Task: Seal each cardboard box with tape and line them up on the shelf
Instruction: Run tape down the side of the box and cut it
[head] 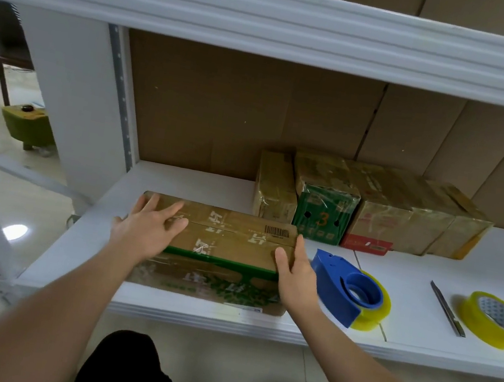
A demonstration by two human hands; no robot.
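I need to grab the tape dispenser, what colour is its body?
Blue, loaded with a yellowish tape roll; the tape dispenser shows clearly in the head view.

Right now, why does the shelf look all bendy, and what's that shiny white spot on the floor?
Head view: the wide-angle lens bows the upper shelf beam and stretches the forearms at the edges. Head view: the white spot looks like a light's glare on glossy floor. Head view: the box under the left hand and right hand looks slightly soft.
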